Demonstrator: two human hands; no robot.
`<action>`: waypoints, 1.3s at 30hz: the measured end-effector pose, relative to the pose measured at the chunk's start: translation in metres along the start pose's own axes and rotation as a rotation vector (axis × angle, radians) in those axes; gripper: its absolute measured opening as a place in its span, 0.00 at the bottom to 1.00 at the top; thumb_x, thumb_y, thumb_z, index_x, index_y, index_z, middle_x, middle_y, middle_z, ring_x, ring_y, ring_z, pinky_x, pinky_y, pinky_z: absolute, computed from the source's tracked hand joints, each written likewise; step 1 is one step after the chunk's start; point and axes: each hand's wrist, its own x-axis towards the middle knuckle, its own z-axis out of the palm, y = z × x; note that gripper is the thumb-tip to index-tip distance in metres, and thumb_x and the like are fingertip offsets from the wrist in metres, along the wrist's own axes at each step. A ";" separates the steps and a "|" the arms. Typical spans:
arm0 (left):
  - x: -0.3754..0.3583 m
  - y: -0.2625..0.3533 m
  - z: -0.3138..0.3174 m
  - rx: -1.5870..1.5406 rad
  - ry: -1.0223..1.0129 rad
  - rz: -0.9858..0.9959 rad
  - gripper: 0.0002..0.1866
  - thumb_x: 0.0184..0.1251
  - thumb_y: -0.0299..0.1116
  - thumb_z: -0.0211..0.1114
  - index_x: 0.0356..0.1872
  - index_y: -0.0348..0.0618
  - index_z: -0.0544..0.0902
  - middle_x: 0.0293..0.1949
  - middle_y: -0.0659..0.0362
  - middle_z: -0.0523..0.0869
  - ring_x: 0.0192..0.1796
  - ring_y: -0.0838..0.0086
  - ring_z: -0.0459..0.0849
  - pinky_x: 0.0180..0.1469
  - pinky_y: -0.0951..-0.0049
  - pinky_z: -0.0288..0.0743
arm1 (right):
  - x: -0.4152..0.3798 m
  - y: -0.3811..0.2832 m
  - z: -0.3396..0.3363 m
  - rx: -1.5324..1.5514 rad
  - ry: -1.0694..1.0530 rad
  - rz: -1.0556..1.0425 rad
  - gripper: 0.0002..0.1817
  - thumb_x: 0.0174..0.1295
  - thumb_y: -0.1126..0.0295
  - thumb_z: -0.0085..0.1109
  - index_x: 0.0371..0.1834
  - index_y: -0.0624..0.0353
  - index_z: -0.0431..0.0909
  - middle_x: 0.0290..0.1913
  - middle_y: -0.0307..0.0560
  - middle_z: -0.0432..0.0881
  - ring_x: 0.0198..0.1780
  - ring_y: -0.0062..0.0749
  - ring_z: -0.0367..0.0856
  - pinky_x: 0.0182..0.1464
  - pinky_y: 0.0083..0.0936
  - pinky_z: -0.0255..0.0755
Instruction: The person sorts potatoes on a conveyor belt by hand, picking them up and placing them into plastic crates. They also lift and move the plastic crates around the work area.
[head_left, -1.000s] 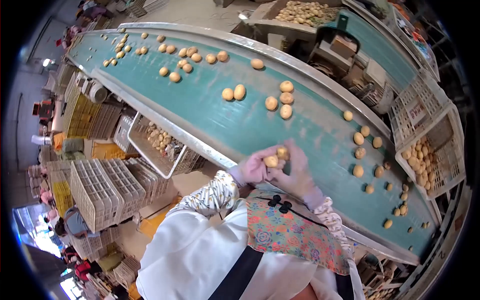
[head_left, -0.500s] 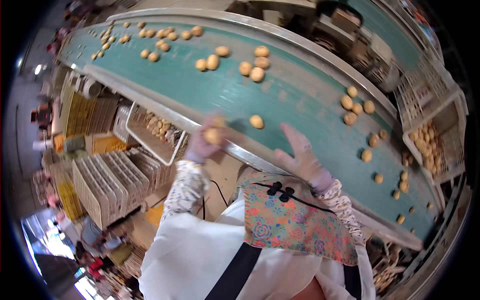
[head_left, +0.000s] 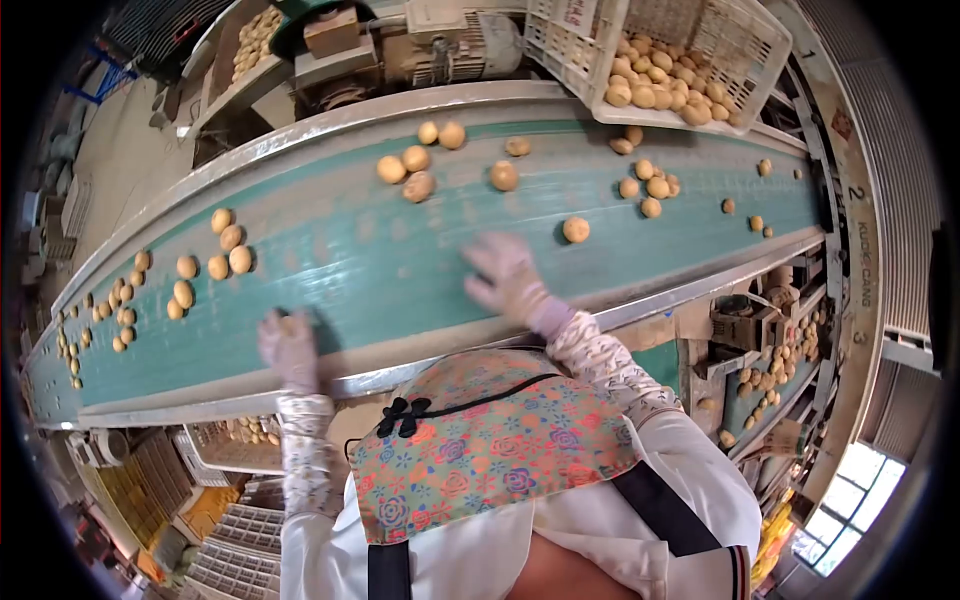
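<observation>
Round, tan potatoes lie scattered on a green conveyor belt [head_left: 380, 290]. My left hand [head_left: 288, 350], in a pale glove, is over the belt near its front rail, fingers slightly apart and no potato visible in it. Left of it sit an oval potato [head_left: 182, 294] and a round potato [head_left: 240, 259]. My right hand [head_left: 503, 275], also gloved and somewhat blurred, hovers above the middle of the belt with fingers spread, holding nothing. Its nearest potato [head_left: 576, 230] lies to the right, apart from the fingers. Farther back is a small group including a potato [head_left: 391, 169].
A white plastic crate [head_left: 755, 60] of potatoes leans over the belt's far edge. The metal front rail [head_left: 390, 378] runs between my body and the belt. A motor [head_left: 470, 50] stands behind the belt. Below left are another crate [head_left: 235, 455] and stacked crates [head_left: 245, 550].
My view has swung to the right. My left hand, which held potatoes beside the front rail, is now over the belt without them. My right hand remains open over the belt.
</observation>
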 end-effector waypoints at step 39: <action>0.096 0.092 0.009 -0.073 0.066 0.206 0.18 0.59 0.42 0.72 0.52 0.65 0.83 0.48 0.54 0.83 0.55 0.58 0.82 0.68 0.48 0.61 | 0.011 -0.001 -0.006 0.106 -0.003 0.355 0.30 0.56 0.57 0.70 0.63 0.50 0.78 0.65 0.61 0.75 0.66 0.59 0.71 0.70 0.46 0.65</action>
